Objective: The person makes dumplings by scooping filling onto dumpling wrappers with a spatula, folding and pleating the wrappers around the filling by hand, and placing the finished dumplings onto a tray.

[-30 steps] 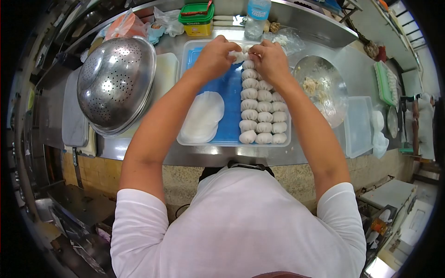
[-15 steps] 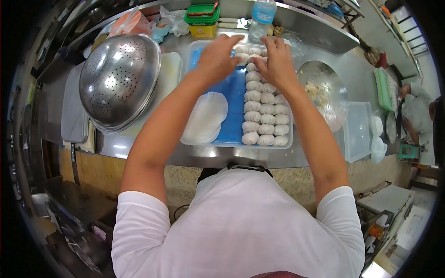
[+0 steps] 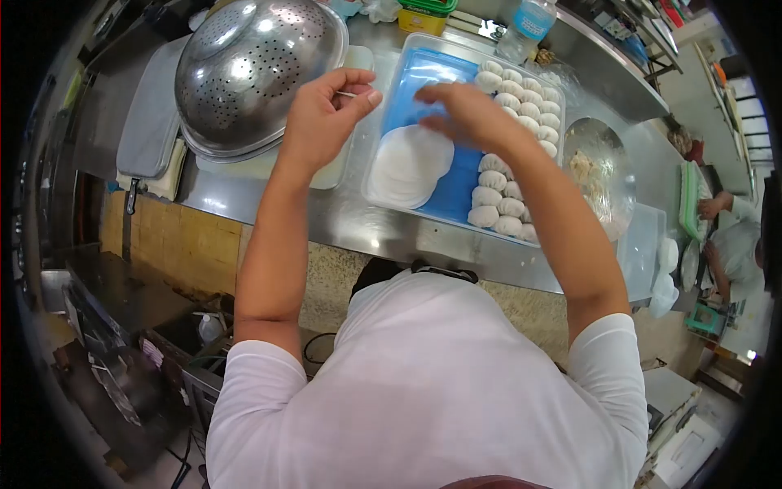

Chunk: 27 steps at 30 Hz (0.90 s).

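Observation:
My left hand [image 3: 327,118] is closed, with a thin pale item between thumb and fingers; I cannot make out what it is. It hangs between the steel colander and the tray's left edge. Blurred by motion, my right hand [image 3: 460,114] is over the blue base [image 3: 460,183] of the clear tray [image 3: 372,155]. Round white wrappers [image 3: 410,167] lie stacked at the tray's left. Rows of pleated white dumplings [image 3: 486,196] fill its right side, partly hidden by my right forearm.
An upturned perforated steel colander [image 3: 261,77] stands at the left. Behind the tray are a water bottle [image 3: 529,28] and a green-lidded yellow tub [image 3: 422,18]. A steel bowl with filling [image 3: 599,175] sits at the right. Farther right, another person [image 3: 737,248] reaches toward a green tray [image 3: 690,200].
Both hands have left the dumplings at the tray's far end. My left hand moved left and closed; my right hand moved toward the tray's middle. The whole view has shifted and turned.

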{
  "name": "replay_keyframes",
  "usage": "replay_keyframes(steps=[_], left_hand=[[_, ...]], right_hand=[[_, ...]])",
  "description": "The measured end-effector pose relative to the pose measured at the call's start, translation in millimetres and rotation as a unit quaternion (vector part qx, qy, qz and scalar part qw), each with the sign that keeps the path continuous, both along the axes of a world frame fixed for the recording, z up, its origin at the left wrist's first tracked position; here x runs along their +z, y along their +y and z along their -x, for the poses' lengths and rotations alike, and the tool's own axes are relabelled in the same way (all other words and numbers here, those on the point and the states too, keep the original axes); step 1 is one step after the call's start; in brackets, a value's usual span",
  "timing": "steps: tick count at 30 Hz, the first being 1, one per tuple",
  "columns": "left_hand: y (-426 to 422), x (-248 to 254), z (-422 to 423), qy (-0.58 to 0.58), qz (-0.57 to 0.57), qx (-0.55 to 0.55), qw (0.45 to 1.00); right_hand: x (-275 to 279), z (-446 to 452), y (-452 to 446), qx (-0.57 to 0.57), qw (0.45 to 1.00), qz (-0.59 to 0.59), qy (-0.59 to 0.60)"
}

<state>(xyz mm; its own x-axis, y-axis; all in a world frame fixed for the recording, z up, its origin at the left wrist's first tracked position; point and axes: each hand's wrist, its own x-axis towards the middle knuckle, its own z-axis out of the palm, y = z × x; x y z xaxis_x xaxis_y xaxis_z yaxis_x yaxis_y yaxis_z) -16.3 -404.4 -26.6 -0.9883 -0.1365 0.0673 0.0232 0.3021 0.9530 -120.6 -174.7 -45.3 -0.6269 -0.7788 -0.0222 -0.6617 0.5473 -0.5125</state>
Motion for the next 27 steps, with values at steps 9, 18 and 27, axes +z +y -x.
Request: replay_keyframes(steps=[9, 18, 27], left_hand=[[9.9, 2.4, -26.8, 0.083, 0.018, -0.145, 0.986], [47.0, -13.1, -11.8, -0.079, -0.113, -0.225, 0.965], [69.3, -13.6, -4.8, -0.057, -0.205, -0.264, 0.941]], right_hand=[[4.6, -15.0, 1.7, 0.053, 0.997, 0.003, -0.053], [27.2, -36.7, 44.0, -0.144, 0.949, 0.276, -0.055], [21.3, -74.1, 52.0, -0.179, 0.935, 0.212, -0.222]])
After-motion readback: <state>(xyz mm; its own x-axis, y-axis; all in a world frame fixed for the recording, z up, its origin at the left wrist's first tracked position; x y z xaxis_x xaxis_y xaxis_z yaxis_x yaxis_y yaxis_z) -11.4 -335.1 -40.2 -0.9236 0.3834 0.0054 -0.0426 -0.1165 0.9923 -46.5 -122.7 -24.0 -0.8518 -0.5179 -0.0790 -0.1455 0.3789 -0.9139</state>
